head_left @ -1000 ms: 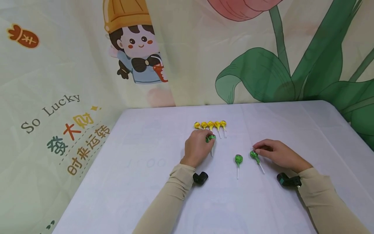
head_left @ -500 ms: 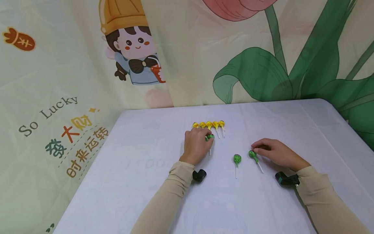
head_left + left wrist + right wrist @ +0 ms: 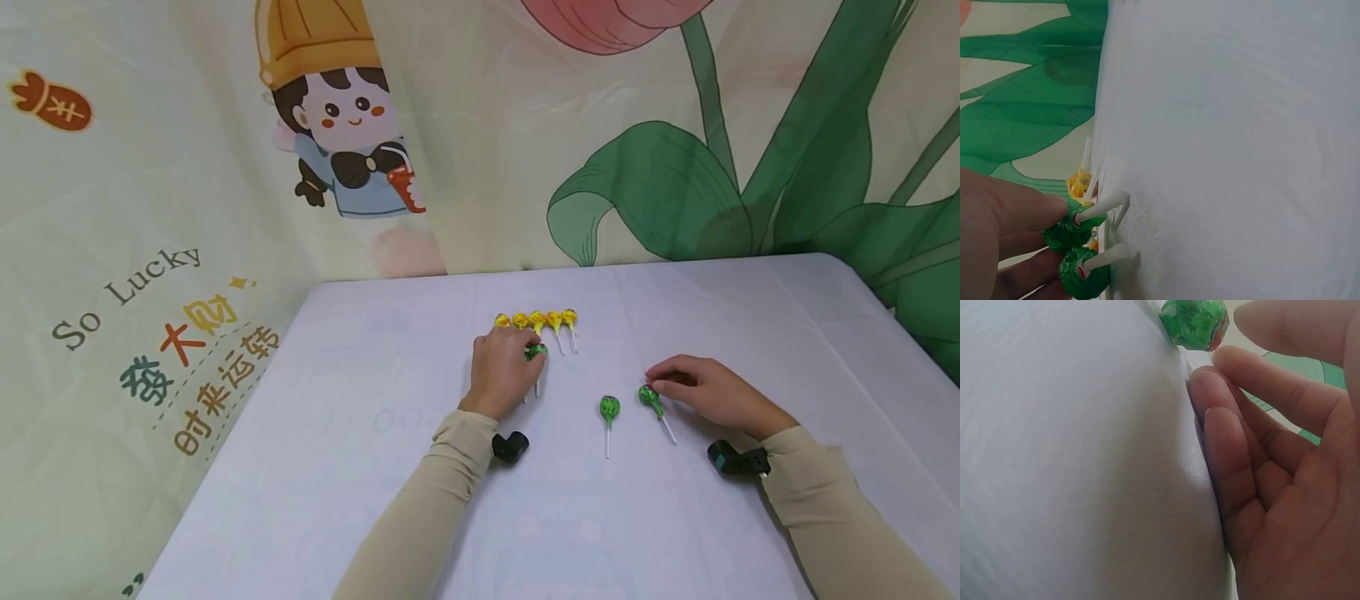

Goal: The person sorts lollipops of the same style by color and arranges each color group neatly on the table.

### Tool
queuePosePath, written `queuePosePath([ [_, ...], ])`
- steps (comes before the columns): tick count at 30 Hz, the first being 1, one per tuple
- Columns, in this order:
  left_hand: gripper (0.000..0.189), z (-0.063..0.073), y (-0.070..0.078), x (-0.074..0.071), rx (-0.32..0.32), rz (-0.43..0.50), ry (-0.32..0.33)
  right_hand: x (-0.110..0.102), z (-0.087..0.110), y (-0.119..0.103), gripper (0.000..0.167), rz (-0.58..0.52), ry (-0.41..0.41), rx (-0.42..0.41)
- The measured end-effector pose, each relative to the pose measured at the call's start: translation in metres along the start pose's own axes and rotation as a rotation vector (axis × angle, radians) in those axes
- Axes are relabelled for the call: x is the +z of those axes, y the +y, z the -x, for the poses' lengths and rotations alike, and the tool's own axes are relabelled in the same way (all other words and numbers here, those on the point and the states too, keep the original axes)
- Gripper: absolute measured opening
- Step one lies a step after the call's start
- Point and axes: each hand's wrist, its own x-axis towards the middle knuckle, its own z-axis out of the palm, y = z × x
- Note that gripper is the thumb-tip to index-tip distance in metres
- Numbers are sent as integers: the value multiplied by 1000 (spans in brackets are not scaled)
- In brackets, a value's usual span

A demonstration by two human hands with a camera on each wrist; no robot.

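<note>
In the head view, my left hand is just in front of a row of yellow lollipops, covering some of their sticks. Its thumb and fingers pinch a green lollipop by the wrapped head. Right beside that, a second green lollipop lies against the fingers, its white stick pointing the same way. My right hand rests on the table with loosely bent fingers. Its fingertips are right at the head of another green lollipop, with thumb and forefinger apart in the right wrist view.
One more green lollipop lies between the two hands, stick toward me. A white cloth covers the table. Behind it hangs a printed backdrop with a cartoon figure and large leaves. Each wrist wears a black camera.
My left hand has shifted slightly left with the pinched lollipop, and a second white stick now shows below it. The right hand and the lollipops near it look still.
</note>
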Motion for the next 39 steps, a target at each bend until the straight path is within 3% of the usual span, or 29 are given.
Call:
queuePosePath([
  [8,21,0,-2,1,-26,57,-47,1,0,-2,31,-5,0,4],
  [20,23,2,-2,-1,-30,116,-61,0,2,-2,31,-2,3,13],
  [39,20,4,-5,-2,-13,116,-77,-1,2,-1,30,-16,-8,3],
])
